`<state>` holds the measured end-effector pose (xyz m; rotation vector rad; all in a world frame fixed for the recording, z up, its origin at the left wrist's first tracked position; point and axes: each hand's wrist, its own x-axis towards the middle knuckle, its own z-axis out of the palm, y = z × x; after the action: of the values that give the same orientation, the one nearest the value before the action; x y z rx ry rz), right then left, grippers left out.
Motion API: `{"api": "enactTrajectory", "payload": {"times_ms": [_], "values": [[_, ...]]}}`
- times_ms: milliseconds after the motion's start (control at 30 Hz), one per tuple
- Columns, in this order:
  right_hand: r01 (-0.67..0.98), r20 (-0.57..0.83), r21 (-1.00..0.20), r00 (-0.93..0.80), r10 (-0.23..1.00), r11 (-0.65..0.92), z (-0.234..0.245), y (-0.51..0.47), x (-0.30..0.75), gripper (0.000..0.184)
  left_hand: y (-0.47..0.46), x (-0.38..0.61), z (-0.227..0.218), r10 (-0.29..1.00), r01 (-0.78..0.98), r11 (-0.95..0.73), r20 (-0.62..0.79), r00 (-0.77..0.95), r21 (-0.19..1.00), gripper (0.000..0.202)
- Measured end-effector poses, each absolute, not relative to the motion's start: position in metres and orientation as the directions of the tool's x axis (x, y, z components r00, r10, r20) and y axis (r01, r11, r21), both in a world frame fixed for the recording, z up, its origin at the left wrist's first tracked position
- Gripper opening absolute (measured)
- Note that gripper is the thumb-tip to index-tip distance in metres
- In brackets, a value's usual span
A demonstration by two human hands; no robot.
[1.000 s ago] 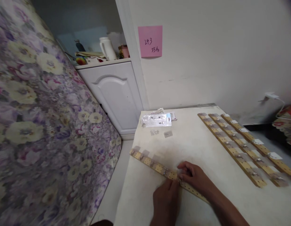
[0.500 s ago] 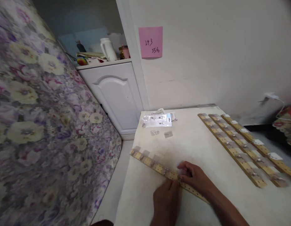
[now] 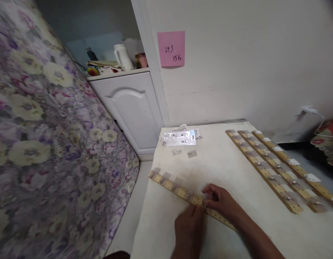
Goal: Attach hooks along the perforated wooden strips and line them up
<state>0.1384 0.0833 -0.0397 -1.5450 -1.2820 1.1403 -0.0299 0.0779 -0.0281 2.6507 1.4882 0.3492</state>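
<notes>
A long perforated wooden strip (image 3: 171,186) lies slantwise on the white table (image 3: 222,169), with small clear-backed hooks fixed along its left part. My right hand (image 3: 222,203) rests on the strip, fingers curled and pinched around a small clear hook piece at its middle. My left hand (image 3: 189,230) sits just below, fingertips pressed against the strip's near edge at the same spot. What the left fingers hold, if anything, is hidden.
Three finished wooden strips (image 3: 274,169) with hooks lie side by side at the right. A clear hook package (image 3: 179,137) and two loose clear pieces (image 3: 192,154) sit at the table's far edge. A flowered mattress (image 3: 47,144) leans at the left; a white cabinet (image 3: 128,108) stands behind.
</notes>
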Motion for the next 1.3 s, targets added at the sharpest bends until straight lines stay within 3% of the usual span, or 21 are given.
{"api": "enactTrajectory", "payload": {"times_ms": [167,233,367,500,667,900,1100,1300], "values": [[0.217,-0.133,-0.965,0.075,0.988,-0.147,-0.037,0.081,0.137,0.023,0.077,-0.044,-0.043,0.826,0.699,-0.562,0.335,0.453,0.443,0.024],[0.217,-0.119,-0.967,0.072,0.99,-0.132,-0.037,0.079,0.138,0.027,0.076,-0.05,-0.05,0.82,0.658,-0.572,0.368,0.438,0.49,0.025],[0.257,-0.087,-0.96,0.103,0.991,-0.111,-0.038,0.078,0.142,0.029,0.072,-0.057,-0.059,0.827,0.668,-0.563,0.339,0.449,0.487,0.026],[0.306,-0.075,-0.947,0.096,0.992,-0.101,-0.037,0.078,0.145,0.028,0.068,-0.056,-0.06,0.818,0.703,-0.575,0.309,0.485,0.418,0.039],[0.327,-0.069,-0.94,0.08,0.994,-0.092,-0.037,0.077,0.144,0.031,0.063,-0.049,-0.05,0.854,0.788,-0.519,0.16,0.495,0.33,0.048],[0.338,-0.097,-0.933,0.102,0.99,-0.126,-0.035,0.077,0.141,0.032,0.063,-0.042,-0.028,0.902,0.788,-0.416,0.096,0.421,0.453,0.036],[0.286,-0.11,-0.949,0.088,0.99,-0.131,-0.033,0.078,0.14,0.031,0.063,-0.038,-0.022,0.919,0.795,-0.361,0.043,0.391,0.488,0.035],[0.225,-0.109,-0.967,0.072,0.991,-0.123,-0.04,0.08,0.14,0.029,0.065,-0.032,-0.012,0.951,0.774,-0.189,-0.084,0.298,0.604,0.034]]}}
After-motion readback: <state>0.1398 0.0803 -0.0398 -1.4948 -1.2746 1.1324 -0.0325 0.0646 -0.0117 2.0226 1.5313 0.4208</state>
